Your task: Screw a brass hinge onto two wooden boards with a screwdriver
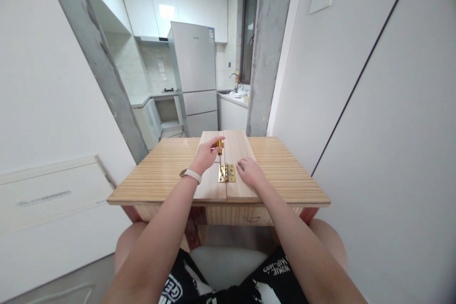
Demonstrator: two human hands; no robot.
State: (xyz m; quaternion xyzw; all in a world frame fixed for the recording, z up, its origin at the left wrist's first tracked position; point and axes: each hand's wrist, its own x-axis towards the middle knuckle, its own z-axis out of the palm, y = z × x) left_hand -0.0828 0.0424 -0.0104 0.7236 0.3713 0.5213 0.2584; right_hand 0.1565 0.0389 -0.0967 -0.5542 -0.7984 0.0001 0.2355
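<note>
Two pale wooden boards point(238, 149) lie side by side on a small wooden table point(164, 171). A brass hinge point(227, 173) sits across the seam between them. My left hand point(207, 154) is closed round a yellow-handled screwdriver point(220, 147), held upright with its tip down at the hinge's left leaf. A white band is on that wrist. My right hand point(250, 172) rests on the right board just beside the hinge, fingers curled down against the wood, holding nothing that I can see.
A drawer with a metal pull point(251, 219) sits under the table's front edge. My knees are below the table. Grey pillars point(265, 57) flank a kitchen behind, with a fridge point(194, 76) and a sink counter point(233, 97). White walls stand close on both sides.
</note>
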